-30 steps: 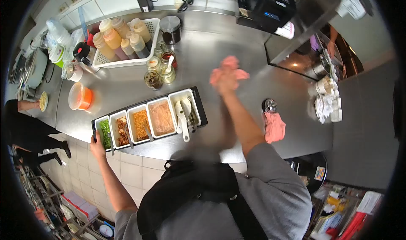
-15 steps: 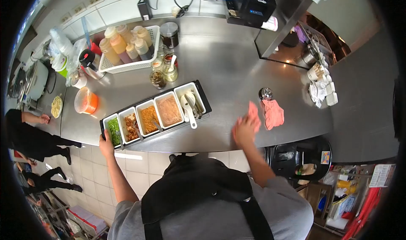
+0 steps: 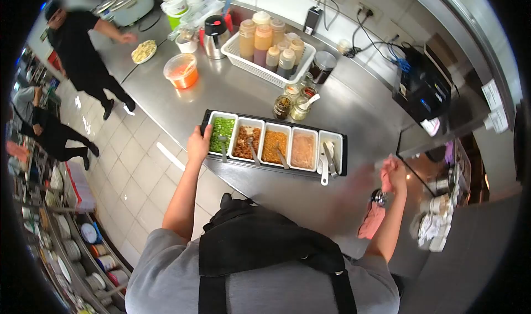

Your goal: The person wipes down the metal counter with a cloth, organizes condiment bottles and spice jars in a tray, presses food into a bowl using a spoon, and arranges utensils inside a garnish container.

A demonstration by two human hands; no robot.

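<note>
My left hand (image 3: 198, 144) grips the left end of a black tray (image 3: 249, 163) on the steel counter. The tray bears white containers of chopped greens (image 3: 222, 130), brown bits (image 3: 243, 147), orange crumbs (image 3: 274, 147), pale pink shreds (image 3: 303, 149), and white spoons with metal utensils (image 3: 325, 167). Toward the right of the counter, my right hand (image 3: 395, 175) is closed on a pink cloth (image 3: 385, 174). Below that hand lie a small round metal item (image 3: 379, 198) and a second pink cloth (image 3: 372, 221).
Behind the tray stand small jars (image 3: 282, 107), a white basket (image 3: 265, 73) of squeeze bottles, and an orange-filled tub (image 3: 181, 71). A black printer (image 3: 423, 90) sits at the back right. One person (image 3: 77, 43) stands by a plate of food (image 3: 144, 52); another (image 3: 41, 120) is farther left.
My view has turned leftward. My right hand has moved the pink cloth from the front edge toward the counter's right side, past the metal item. My left hand stays on the tray.
</note>
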